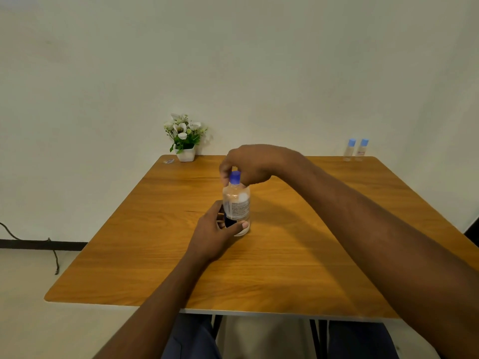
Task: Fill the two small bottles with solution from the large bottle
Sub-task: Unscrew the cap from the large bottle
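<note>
From the head camera, the large bottle [236,203] stands upright mid-surface [285,268]. The left hand [216,235] has its grip clasped round the lower body; the right hand [248,164] pinches the blue cap [235,176] from above. Clear, smooth plastic, mostly full — likely weighty and a bit slippery, so holding low by the label seems wise. The two small bottles [355,150] wait, capped, at the far right corner — well apart.
</note>
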